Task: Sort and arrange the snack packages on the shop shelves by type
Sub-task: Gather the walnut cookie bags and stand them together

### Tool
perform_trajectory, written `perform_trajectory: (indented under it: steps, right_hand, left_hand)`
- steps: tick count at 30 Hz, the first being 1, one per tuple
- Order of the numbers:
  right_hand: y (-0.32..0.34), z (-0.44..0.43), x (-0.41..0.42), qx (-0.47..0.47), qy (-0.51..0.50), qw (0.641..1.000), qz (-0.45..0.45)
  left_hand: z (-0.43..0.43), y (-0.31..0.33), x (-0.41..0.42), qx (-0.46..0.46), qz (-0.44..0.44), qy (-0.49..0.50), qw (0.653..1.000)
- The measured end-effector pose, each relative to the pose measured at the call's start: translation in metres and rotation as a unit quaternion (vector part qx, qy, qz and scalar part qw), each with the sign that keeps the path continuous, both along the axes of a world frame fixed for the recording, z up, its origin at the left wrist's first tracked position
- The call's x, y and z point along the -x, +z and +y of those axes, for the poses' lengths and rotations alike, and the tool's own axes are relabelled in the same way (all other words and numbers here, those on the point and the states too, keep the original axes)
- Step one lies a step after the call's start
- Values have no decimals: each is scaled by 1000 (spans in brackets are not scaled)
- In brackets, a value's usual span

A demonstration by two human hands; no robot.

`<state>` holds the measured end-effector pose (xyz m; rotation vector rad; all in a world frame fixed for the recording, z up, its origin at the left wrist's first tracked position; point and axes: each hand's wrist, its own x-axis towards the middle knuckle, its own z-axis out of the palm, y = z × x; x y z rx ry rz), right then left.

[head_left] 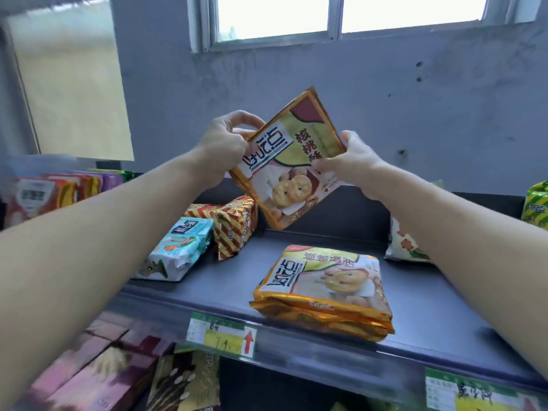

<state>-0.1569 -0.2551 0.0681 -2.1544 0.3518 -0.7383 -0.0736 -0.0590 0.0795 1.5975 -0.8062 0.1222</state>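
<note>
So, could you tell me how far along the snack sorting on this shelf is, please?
Partly done: a stack of gold-edged cookie packs already lies flat on the shelf. In hand: both hands, left hand and right hand, hold another matching cookie pack above it. Left: the red-striped packs and blue pack sit loosely together.

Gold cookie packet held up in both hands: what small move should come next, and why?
Probably lower the gold cookie packet, gripped by the left hand and right hand, onto the matching stack lying flat on the shelf. The print looks the same, so that keeps one type together.
</note>
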Motion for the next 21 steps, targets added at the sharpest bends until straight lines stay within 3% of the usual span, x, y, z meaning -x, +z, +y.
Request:
perform_trajectory:
  steps: [4,8,11,14,17,21]
  right_hand:
    - [9,13,-7,-36,136,990,-9]
    - [4,21,-16,-77,207,975,12]
    - [-2,28,-23,-137,235,962,-4]
    - [-4,36,-30,-198,233,952,-35]
    - [0,50,-41,-245,221,942,-53]
    - [8,85,-62,-274,232,931,-62]
  left_hand:
    - [25,15,11,-33,-53,19,998]
    - [44,18,18,-54,-59,41,996]
    - [53,14,17,-26,-68,111,991]
    - [65,8,6,-12,6,152,988]
    - [90,1,-3,-55,95,113,988]
    - [120,-9,-23,-69,114,44,990]
